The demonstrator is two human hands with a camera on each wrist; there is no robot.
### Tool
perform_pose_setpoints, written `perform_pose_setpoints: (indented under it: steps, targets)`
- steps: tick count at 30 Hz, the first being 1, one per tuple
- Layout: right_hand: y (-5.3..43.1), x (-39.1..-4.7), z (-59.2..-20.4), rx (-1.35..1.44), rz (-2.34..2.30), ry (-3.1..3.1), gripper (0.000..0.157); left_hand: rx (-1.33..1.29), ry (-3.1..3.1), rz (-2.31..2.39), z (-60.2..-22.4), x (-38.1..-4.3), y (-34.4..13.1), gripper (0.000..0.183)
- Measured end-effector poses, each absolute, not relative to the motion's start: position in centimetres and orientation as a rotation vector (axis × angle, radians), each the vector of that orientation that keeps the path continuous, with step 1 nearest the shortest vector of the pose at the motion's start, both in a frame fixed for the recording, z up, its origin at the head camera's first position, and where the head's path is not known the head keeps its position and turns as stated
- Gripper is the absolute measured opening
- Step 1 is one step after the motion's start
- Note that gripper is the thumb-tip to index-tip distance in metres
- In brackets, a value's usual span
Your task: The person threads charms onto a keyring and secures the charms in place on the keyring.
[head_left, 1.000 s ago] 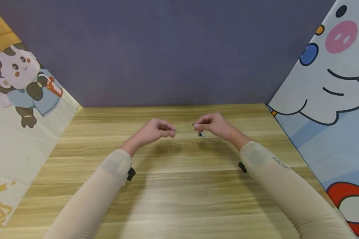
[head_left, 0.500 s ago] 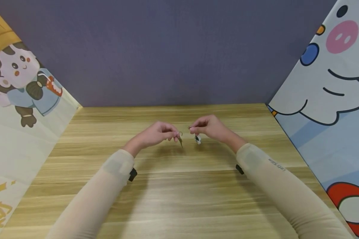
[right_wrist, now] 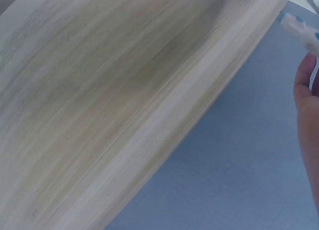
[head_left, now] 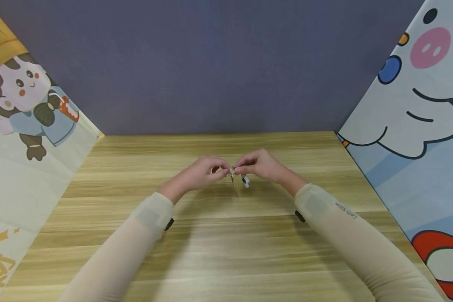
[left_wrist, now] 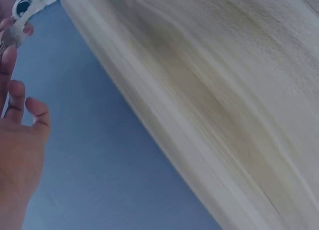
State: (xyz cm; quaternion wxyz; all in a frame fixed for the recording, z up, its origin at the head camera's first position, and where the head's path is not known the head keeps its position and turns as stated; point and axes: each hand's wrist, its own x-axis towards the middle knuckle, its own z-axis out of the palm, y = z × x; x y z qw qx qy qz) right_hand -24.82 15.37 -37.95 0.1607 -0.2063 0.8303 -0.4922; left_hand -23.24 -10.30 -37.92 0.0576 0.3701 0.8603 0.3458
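Note:
Over the wooden table (head_left: 226, 251), both hands come together at their fingertips. My left hand (head_left: 209, 172) pinches a metal key (head_left: 232, 178) by its ring end, and the blade hangs down. In the left wrist view the rounded key head (left_wrist: 12, 36) shows at the upper left corner, by the fingertips. With thumb and index finger, my right hand (head_left: 262, 165) pinches the metal ring end of a keychain; its small white charm with dark markings (head_left: 245, 181) dangles below. The right wrist view catches the white charm (right_wrist: 299, 31) above the fingers. The joint between ring and key is partly hidden by fingertips.
A dark grey-purple panel (head_left: 219, 67) rises along the table's far edge. Printed cartoon panels stand on the left (head_left: 34, 167) and the right (head_left: 411, 176). Both forearms wear light sleeves with dark wrist cameras beneath.
The hands have drawn together from a clear gap until their fingertips nearly meet. The key has swung to hang downward, and the charm has moved left with my right hand.

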Motion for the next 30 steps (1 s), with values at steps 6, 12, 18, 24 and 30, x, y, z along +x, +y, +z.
perform_pose_setpoints:
  steps: [6, 12, 18, 24, 30]
  targets:
    - [15.44, -24.59, -37.85, -0.584, -1.404, 2.361, 0.014, 1.104, 2.654, 1.008, -37.9, -23.3, -10.15, 0.02]
    - [15.74, -24.57, -37.7, -0.629, -1.368, 2.39, 0.014, 1.095, 2.637, 0.981, -37.68, -23.42, -9.83, 0.02]
    - [15.84, -24.51, -37.77, -0.688, -1.311, 2.396, 0.013, 1.11, 2.588, 0.96, -37.7, -23.47, -9.56, 0.021]
    - [15.67, -24.56, -38.03, -0.701, -1.278, 2.377, 0.015, 1.121, 2.577, 0.943, -38.06, -23.48, -9.39, 0.022]
    - [15.69, -24.63, -38.0, -0.656, -1.26, 2.417, 0.014, 1.047, 2.565, 1.015, -38.25, -23.47, -9.39, 0.024]
